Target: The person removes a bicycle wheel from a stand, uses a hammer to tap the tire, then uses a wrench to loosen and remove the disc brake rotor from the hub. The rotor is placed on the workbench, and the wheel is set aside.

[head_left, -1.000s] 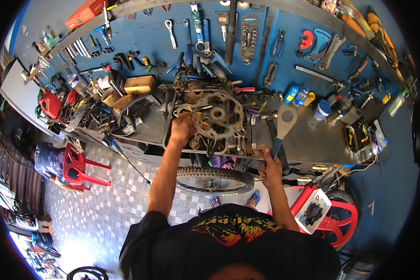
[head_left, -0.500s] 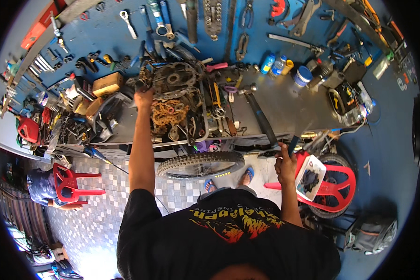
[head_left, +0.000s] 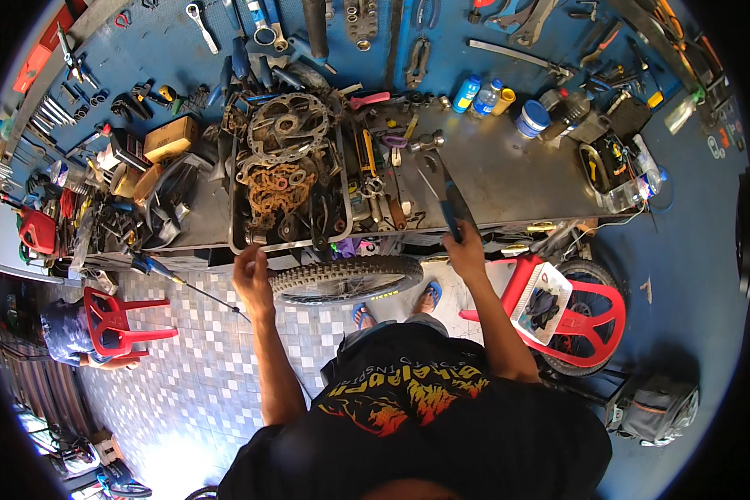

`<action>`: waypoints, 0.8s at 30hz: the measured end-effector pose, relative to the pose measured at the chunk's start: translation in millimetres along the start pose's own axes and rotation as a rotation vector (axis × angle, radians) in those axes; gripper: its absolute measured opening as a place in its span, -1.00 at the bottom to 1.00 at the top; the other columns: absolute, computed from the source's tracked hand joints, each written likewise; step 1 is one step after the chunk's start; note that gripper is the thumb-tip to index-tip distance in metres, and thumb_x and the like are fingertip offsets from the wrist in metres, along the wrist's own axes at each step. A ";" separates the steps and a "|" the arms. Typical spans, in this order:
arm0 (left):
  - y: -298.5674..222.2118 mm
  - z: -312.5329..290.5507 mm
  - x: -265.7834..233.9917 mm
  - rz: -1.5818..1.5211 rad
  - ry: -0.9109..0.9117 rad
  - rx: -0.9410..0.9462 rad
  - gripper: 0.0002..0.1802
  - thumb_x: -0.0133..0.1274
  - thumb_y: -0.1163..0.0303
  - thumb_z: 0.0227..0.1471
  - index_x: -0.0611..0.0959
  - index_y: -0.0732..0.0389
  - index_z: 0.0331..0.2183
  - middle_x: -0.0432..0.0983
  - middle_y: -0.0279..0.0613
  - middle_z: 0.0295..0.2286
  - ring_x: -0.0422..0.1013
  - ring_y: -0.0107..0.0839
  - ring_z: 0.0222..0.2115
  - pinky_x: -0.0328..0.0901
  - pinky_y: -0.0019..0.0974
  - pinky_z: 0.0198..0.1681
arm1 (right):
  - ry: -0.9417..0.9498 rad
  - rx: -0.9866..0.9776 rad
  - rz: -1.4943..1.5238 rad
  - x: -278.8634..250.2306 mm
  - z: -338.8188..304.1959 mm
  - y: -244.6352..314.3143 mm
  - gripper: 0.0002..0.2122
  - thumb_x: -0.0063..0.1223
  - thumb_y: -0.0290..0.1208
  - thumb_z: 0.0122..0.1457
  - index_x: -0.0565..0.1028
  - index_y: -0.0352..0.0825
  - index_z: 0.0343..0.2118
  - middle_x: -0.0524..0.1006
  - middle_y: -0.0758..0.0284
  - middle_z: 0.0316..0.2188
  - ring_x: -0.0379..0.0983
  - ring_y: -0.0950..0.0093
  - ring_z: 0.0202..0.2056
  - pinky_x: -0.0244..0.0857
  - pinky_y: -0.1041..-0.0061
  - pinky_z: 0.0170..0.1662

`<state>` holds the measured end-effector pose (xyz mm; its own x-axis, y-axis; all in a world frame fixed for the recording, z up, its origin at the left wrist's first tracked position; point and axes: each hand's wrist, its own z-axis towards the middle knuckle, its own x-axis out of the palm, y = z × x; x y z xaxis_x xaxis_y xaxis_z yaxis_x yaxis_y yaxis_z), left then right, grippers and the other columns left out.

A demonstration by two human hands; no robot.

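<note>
My left hand (head_left: 253,282) is by the bench's front edge, just below the metal tray (head_left: 292,246). Its fingers are curled, and whatever they may hold is hidden. In the tray lie a greasy brake disc (head_left: 287,125), a heap of rusty chain (head_left: 277,190) and other worn parts. My right hand (head_left: 465,252) is closed around the dark handle of a screwdriver (head_left: 451,210), whose thin metal shaft points away over the bench. Right beside it lies a hammer (head_left: 432,140), its black handle running toward my right hand.
A knobby bicycle tyre (head_left: 342,283) stands under the bench edge. To the right is a red chair (head_left: 596,325) bearing a white basket (head_left: 543,304). Bottles (head_left: 467,93) and a blue-lidded tub (head_left: 533,118) stand at the back. A person (head_left: 62,329) sits at far left.
My left hand has drawn back from the tray's left side to the bench edge. My right hand has moved forward and left, bringing the screwdriver over the bench alongside the hammer.
</note>
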<state>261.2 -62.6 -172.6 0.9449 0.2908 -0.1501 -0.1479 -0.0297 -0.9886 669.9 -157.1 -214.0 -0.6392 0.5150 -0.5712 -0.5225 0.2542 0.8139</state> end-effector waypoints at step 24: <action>62.2 -84.6 -31.3 0.145 0.255 -0.189 -0.71 0.18 0.31 0.17 0.66 0.25 -0.11 0.61 -0.16 -0.25 0.55 -0.40 -0.35 0.50 -0.37 -0.45 | 0.412 0.044 -0.287 115.6 105.8 8.9 -0.48 0.00 -0.13 0.25 0.42 -0.43 0.15 0.44 -0.16 -0.01 0.45 -0.10 -0.05 0.38 0.09 0.03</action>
<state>247.1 -154.5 -230.6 0.9641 0.0232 -0.2644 -0.2517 -0.2364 -0.9385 651.0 -8.7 -261.4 -0.6474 0.0550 -0.7602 -0.6915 0.3771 0.6162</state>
